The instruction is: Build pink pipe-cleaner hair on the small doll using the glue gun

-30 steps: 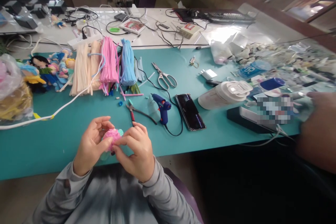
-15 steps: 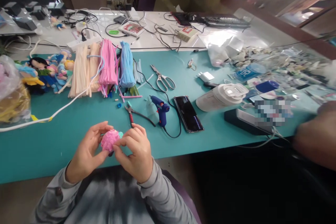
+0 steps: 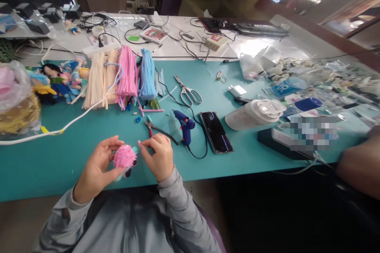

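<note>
Between the thumb and fingers of my left hand is a fluffy pink ball, with bits of teal and dark parts showing at its right side and underneath. My right hand is just to the right, apart from the ball. Its thumb and forefinger pinch a small pink piece. Beyond that hand lie red-and-black cutting pliers. A blue glue gun stands to their right, its cord curling beside a dark phone.
Bundles of cream, pink and blue pipe cleaners lie at the back, left of some scissors. Small dolls and a white cable are at the left. A white tumbler lies at the right, near another person's blurred arm.
My right hand has drawn away from the pink ball to the right, a small pink piece now visible at its fingertips. The left hand keeps hold of the ball. The view has shifted slightly.
</note>
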{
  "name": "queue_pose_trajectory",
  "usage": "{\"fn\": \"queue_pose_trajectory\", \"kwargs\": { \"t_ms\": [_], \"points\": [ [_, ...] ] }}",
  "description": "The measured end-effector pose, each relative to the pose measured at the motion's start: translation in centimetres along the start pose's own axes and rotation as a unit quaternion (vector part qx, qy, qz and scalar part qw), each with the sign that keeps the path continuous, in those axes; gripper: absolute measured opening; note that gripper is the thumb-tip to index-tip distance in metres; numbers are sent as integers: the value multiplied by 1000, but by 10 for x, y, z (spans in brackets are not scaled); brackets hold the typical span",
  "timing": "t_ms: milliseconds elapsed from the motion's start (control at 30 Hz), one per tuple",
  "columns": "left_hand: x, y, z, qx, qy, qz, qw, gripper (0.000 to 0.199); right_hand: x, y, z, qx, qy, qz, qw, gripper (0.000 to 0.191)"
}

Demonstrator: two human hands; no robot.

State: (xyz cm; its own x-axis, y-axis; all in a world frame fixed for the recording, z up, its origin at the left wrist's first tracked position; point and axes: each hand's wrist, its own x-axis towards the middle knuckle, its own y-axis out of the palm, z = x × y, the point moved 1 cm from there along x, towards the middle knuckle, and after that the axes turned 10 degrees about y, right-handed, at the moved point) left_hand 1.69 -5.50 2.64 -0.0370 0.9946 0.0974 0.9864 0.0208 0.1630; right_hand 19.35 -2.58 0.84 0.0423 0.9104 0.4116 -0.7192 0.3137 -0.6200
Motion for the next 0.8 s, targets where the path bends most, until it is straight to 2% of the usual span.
{"fn": "queue_pose_trajectory", "kwargs": {
  "t_ms": [200,333,400,467,533,600,667,733,800],
  "points": [
    [-2,-5,2,34,-34,-5,999,60,-10,31,-18,-149,-8,64,987,20],
    [-1,-8,2,55,-56,-17,997,62,-13,30,-17,-162,17,117,980,9],
    [1,-8,1,40,-55,-22,997,62,-15,22,-15,-125,11,114,986,14],
    [4,-10,-1,22,-48,-33,998,61,-16,9,-16,-59,8,69,996,17],
    [7,-13,-3,9,-35,-50,998,61,-17,-7,-23,20,30,-21,999,12],
    [9,-18,-3,2,-21,-65,998,62,-18,-22,-38,83,84,-137,984,7],
    [9,-22,-3,1,-7,-73,997,62,-16,-35,-58,109,144,-235,955,16],
    [9,-23,-2,-1,8,-70,997,62,-11,-42,-78,102,204,-265,937,29],
    [8,-21,-2,-8,26,-54,998,62,-1,-45,-94,77,259,-219,938,43]
  ]
}}
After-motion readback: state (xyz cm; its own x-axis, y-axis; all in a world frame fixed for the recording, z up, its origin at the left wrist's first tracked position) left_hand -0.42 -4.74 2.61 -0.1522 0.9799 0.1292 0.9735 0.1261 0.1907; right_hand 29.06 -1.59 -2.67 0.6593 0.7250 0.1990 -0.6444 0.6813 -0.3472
